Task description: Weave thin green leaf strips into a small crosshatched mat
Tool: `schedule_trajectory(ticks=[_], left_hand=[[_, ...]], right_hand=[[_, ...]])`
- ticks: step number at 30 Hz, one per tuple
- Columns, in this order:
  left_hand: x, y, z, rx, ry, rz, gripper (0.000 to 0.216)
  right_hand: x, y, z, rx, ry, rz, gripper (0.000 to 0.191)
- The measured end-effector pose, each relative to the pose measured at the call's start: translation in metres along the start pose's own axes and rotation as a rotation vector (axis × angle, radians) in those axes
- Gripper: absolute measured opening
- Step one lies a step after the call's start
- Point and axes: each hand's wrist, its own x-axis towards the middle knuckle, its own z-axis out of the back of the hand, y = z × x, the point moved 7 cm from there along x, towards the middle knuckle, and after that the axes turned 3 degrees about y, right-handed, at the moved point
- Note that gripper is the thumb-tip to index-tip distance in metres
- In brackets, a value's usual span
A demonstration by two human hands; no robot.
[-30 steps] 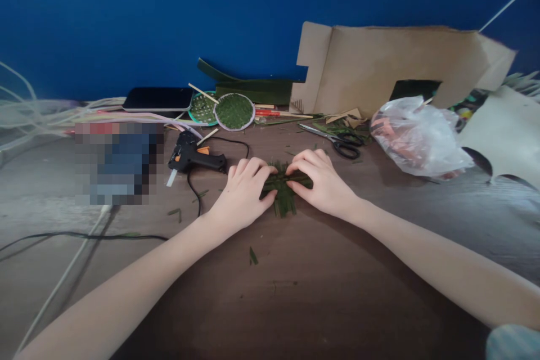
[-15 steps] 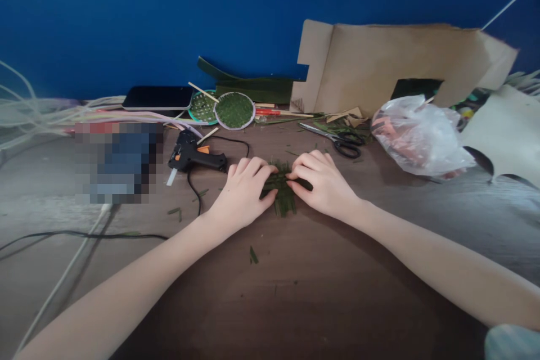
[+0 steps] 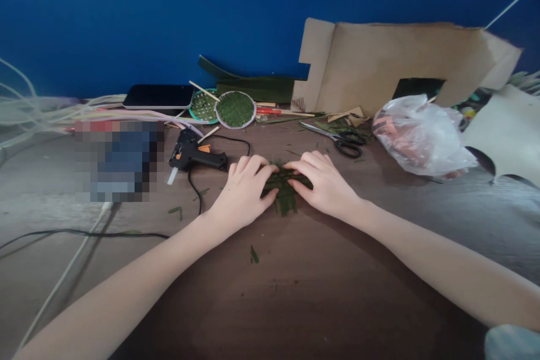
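Note:
A small mat of crossed dark green leaf strips (image 3: 286, 191) lies on the brown table (image 3: 295, 287). My left hand (image 3: 243, 190) rests on its left side, fingers curled over the strips and pressing them down. My right hand (image 3: 324, 181) covers the right side, with fingertips pinching a strip near the mat's top edge. Both hands touch the strips, and the fingertips almost meet over the middle. Much of the mat is hidden under the fingers.
A black glue gun (image 3: 194, 154) with its cord lies left of my hands. Scissors (image 3: 340, 143), two round green woven discs (image 3: 234, 109), a phone (image 3: 158, 96), cardboard (image 3: 392, 64) and a plastic bag (image 3: 419, 135) stand behind. Loose leaf bits (image 3: 253, 254) dot the table.
My right fingers have shifted slightly left along the top of the leaf strips, toward my left hand. The left hand has hardly moved.

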Motion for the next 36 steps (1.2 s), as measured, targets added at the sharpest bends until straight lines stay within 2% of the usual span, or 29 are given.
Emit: schedule_trajectory(ticks=[8, 22, 28, 36], left_hand=[[-0.0007, -0.0011, -0.0013, 0.015, 0.020, -0.010, 0.025], [-0.0006, -0.0019, -0.0006, 0.003, 0.019, -0.012, 0.023], [-0.0014, -0.0010, -0.0007, -0.022, 0.020, 0.007, 0.024], [-0.0007, -0.0001, -0.0003, -0.020, 0.010, 0.006, 0.024]], right_hand=[[0.0016, 0.0021, -0.0011, -0.060, 0.027, 0.028, 0.026], [0.0012, 0.0015, -0.0006, -0.047, 0.021, 0.018, 0.018], [0.0013, 0.0008, 0.0009, -0.012, 0.001, 0.013, 0.013], [0.0002, 0.0051, 0.0047, -0.037, -0.055, 0.083, 0.018]])
